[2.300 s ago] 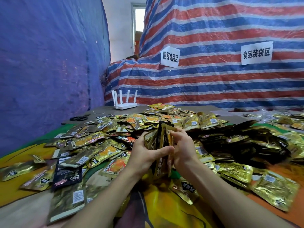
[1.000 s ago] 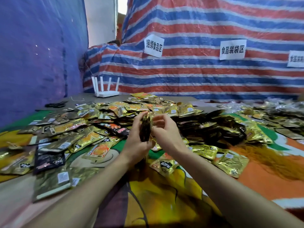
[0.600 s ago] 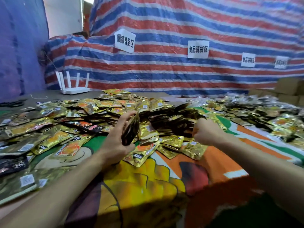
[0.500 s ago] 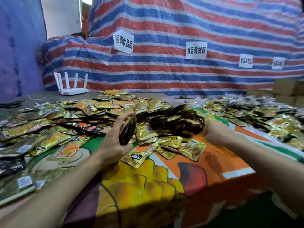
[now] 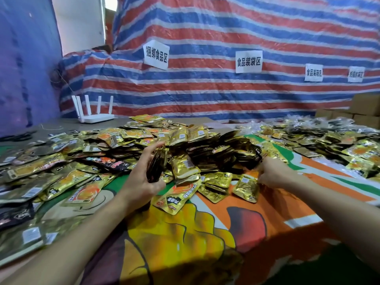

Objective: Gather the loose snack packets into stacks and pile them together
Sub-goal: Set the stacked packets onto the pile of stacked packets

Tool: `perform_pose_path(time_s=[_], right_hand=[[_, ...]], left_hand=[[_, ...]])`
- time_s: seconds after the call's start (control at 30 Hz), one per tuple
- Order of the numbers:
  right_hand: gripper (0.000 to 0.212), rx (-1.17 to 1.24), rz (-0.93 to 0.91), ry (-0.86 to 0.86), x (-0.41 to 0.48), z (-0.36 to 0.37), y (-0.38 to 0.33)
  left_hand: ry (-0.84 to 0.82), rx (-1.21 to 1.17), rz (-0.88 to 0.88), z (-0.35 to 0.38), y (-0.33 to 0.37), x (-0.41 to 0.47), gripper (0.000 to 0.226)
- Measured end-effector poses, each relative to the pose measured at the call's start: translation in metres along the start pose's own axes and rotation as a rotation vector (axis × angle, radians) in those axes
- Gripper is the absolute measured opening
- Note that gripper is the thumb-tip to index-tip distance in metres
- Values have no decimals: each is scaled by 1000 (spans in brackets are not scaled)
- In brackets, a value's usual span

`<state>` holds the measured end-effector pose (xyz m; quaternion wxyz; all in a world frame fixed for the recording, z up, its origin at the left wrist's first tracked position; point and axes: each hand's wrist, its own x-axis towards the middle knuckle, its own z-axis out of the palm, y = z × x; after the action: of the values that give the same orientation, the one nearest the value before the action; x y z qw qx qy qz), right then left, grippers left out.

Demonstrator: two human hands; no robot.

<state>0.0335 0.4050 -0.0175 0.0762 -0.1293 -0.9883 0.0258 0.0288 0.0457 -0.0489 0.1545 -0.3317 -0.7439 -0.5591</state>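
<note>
1. A striped tarp (image 5: pixel 226 95) in red, blue and white fills the upper centre and right of the frame. A plain blue sheet (image 5: pixel 24 68) covers the upper left.
2. A printed cloth (image 5: pixel 185 239) in orange, yellow and green covers the table across the lower half of the frame.
3. The loose snack packets (image 5: pixel 115 140), mostly gold with some dark ones, lie in a wide heap from the left edge to the centre. A second spread (image 5: pixel 329 140) lies at mid-right, apart from the heap.
4. Your left hand (image 5: pixel 144 177) is at the centre of the frame. Its fingers and thumb are curled round an upright stack (image 5: pixel 157 164) of dark packets, held above the heap's near edge.
5. Your right hand (image 5: pixel 271 171) is right of centre, low at the heap's near edge. Its fingers bend down beside a gold packet (image 5: pixel 245 187). The fingertips are hidden, so you cannot tell whether it grips anything.
6. Cardboard boxes (image 5: pixel 366 108) sit at the right edge.
7. A white router (image 5: pixel 95 114) with upright antennas stands at the table's back, upper left.
8. White paper signs (image 5: pixel 156 54) with black characters hang on the tarp.
</note>
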Motion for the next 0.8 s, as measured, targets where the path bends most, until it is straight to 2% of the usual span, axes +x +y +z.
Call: perform_pose_path(time_s=[0.03,0.07,0.13,0.23,0.3,0.4,0.5,0.53,0.6,0.63,0.73,0.8], right_hand=[[4,-32,2,-19,-1,0,-3],[6,-62,13,-39,-2,0,-5],[20,-109,43,-34,-4,-2,-10],[26,33,15,256,-6,-13,-21],[20,291,-129,372,-9,-20,-41],[12,671,-357,204,-20,-26,-88],[14,894,-464,-10,-27,-18,-142],[15,991,-478,-101,-28,-14,-158],[16,1148,-500,-226,-27,-6,-188],[16,1185,-502,-228,-25,-3,-199],[17,1256,-457,-127,-18,8,-226],[17,1255,-404,-37,-14,18,-233]], left_hand=[[1,2,-5,0,0,0,89],[8,-1,-10,0,0,0,89],[37,-41,-28,0,0,-1,87],[89,-127,-85,-2,-2,1,81],[118,-182,-143,-4,-4,4,77],[113,-293,-266,-8,-4,8,72],[63,-600,-421,-15,1,10,66],[46,-679,-453,-19,3,10,61],[65,-724,-492,-24,7,10,34],[93,-708,-509,-26,7,10,25],[136,-658,-594,-31,6,11,19],[170,-641,-613,-35,2,11,27]])
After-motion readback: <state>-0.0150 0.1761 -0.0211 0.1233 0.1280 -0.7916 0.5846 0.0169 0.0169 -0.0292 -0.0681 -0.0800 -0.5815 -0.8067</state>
